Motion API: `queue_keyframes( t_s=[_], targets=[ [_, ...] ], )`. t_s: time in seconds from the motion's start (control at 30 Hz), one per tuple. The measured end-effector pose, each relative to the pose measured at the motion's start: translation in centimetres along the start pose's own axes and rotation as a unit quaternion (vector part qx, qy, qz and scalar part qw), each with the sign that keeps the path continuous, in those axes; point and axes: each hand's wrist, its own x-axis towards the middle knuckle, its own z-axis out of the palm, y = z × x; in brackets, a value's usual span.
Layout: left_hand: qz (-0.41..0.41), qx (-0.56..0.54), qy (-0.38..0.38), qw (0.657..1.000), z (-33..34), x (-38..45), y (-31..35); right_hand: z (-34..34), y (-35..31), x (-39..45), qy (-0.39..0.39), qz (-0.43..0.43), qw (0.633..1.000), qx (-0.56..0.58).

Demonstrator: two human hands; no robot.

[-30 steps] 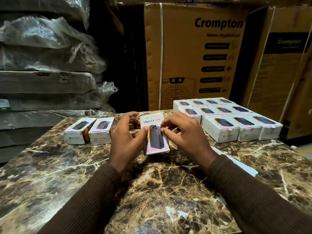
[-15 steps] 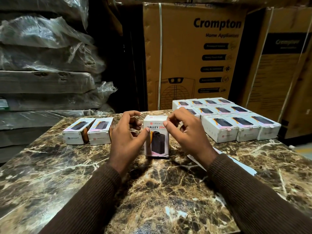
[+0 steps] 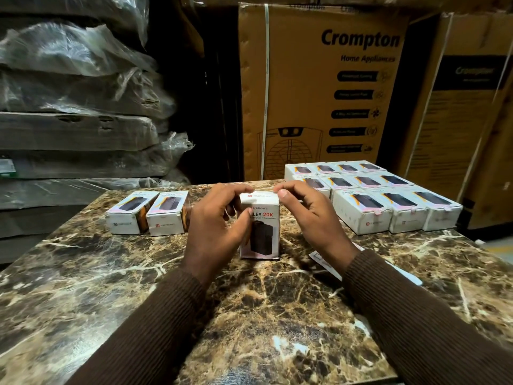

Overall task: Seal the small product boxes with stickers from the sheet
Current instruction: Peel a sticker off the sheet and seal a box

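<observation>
Upright on the marble table (image 3: 83, 287), the small box (image 3: 259, 226) appears light, stiff cardboard; left hand (image 3: 213, 232) fingers curl around its side, right hand (image 3: 311, 218) fingertips pinch its top edge.

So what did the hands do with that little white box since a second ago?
The small white product box was tipped up from leaning to standing upright on the brown marble table. The left hand kept gripping its side, while the right hand moved its fingertips up to the box's top edge. The other white boxes and the sticker sheet stayed put.
</observation>
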Motion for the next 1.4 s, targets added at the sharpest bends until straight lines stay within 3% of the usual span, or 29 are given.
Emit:
queue_keyframes(
  t_s=[0.23, 0.47, 0.63, 0.87, 1.03, 1.4],
  targets=[
    [-0.043, -0.006, 0.004, 0.999, 0.1, 0.1, -1.0, -0.1, -0.3, -0.2, 0.011, -0.020, 1.000, -0.002],
    [-0.108, -0.081, -0.041, 0.990, -0.1, 0.0, -0.6, 0.2, -0.9, -0.6, -0.058, -0.066, 0.996, -0.007],
    [-0.080, -0.016, -0.050, 0.995, 0.1, -0.1, -0.3, -0.3, -1.0, -0.2, 0.012, -0.067, 0.997, -0.023],
    [-0.042, 0.017, -0.046, 0.998, 0.1, -0.2, -0.6, -0.3, -0.6, -0.1, 0.002, -0.051, 0.996, -0.069],
    [-0.042, -0.002, -0.065, 0.997, -0.1, 0.0, -0.8, -0.6, -0.3, 0.0, 0.011, -0.037, 0.999, -0.039],
    [-0.065, 0.011, -0.059, 0.996, -0.3, 0.3, -2.0, -0.3, -0.6, -0.1, -0.002, -0.105, 0.991, -0.081]
  ],
)
